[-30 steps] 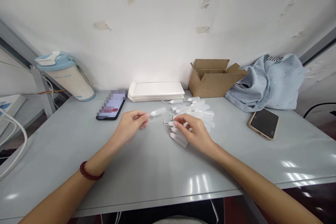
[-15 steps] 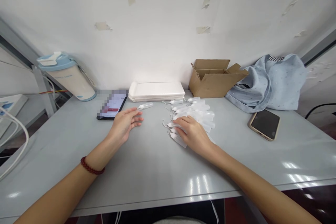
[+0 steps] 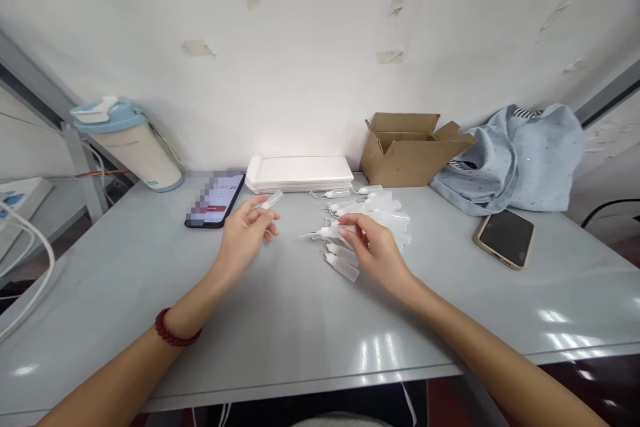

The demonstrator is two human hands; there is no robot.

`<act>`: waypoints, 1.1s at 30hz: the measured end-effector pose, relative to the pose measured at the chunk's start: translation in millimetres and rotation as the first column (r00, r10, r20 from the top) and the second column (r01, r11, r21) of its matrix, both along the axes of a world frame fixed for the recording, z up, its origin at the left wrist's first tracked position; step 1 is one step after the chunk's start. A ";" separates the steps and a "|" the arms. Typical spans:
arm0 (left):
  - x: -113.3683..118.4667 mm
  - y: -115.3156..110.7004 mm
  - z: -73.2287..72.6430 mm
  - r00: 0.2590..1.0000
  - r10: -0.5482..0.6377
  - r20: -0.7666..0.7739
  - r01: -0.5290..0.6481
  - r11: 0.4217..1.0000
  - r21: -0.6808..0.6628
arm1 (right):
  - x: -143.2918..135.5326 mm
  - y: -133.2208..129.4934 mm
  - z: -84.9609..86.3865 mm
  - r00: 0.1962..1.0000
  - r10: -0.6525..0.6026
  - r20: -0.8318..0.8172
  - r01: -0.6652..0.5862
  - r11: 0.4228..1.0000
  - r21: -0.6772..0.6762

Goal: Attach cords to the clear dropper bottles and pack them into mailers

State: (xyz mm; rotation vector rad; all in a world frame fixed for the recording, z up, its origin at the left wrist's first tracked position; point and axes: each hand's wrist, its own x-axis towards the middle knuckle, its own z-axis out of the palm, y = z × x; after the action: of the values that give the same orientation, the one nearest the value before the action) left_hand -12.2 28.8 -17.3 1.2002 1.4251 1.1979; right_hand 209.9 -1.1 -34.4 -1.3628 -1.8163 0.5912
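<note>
Small bottle point(image 3: 332, 231), translucent white with a narrow tip, sits near the middle of the table point(image 3: 280, 333); from my remote feed I see the right hand point(image 3: 375, 243) pinching it between thumb and fingers, tip pointing left. Whether it is clear of the surface, I cannot tell. Just nearer to me lie two loose bottles point(image 3: 344, 265), side by side and slanted; beyond the right hand I note a pile of bottles point(image 3: 386, 205), several with thin curled straps. The left hand point(image 3: 246, 230) is loosely curled, with a lone bottle point(image 3: 273, 199) showing past its fingers — I cannot make out whether they grip it. Red bracelet point(image 3: 176, 330) on that wrist. Farther out, against the wall point(image 3: 310, 80), I log a white stack point(image 3: 303, 175) of flat pieces, then an open cardboard box point(image 3: 403, 163) and, beside it, a pale blue bag point(image 3: 543, 160). A dark-screened phone point(image 3: 506, 238) lies in front of the bag. On the left side — a lit phone point(image 3: 220, 203), its display partly pixelated, and a cream tumbler point(image 3: 137, 153) with a blue lid.
</note>
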 end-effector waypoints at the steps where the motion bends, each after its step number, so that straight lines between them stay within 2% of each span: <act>1: 0.8 -2.1 0.4 0.997 -0.067 -0.044 0.068 0.997 0.023 | 0.2 0.0 1.3 0.999 -0.009 -0.044 0.007 0.999 -0.041; 3: 3.8 -8.1 1.6 0.961 -0.233 -0.152 0.239 0.971 0.026 | 0.4 0.4 3.4 0.992 -0.027 -0.121 0.014 0.994 -0.106; 5: 8.0 -15.0 2.4 0.905 -0.348 -0.246 0.356 0.935 -0.012 | 0.4 0.8 5.2 0.984 -0.037 -0.176 0.013 0.990 -0.137; 11: 14.3 -23.4 0.7 0.850 -0.366 -0.379 0.391 0.920 -0.012 | -0.7 0.7 8.9 0.974 -0.031 -0.225 -0.004 0.988 -0.155; 15: 13.0 -21.7 2.0 0.818 -0.411 -0.403 0.450 0.893 0.002 | -1.1 0.1 7.5 0.974 -0.030 -0.223 -0.003 0.989 -0.149; 21: 11.5 -22.5 4.1 0.834 -0.480 -0.271 0.491 0.870 -0.030 | -2.5 -0.8 9.9 0.957 -0.026 -0.288 -0.027 0.983 -0.179; 28: 9.8 -20.9 7.3 0.888 -0.458 -0.028 0.457 0.888 -0.047 | -2.1 -1.0 12.9 0.934 -0.014 -0.357 -0.069 0.974 -0.217; 33: 10.6 -21.8 7.7 0.881 -0.472 0.028 0.473 0.879 -0.058 | -3.6 -1.5 12.8 0.933 0.006 -0.360 -0.091 0.971 -0.220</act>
State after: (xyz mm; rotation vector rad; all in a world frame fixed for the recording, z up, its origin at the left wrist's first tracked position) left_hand -1.6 7.0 -9.6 1.3919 1.0613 0.8100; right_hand 206.3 -2.6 -21.6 -1.2631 -1.5214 1.0373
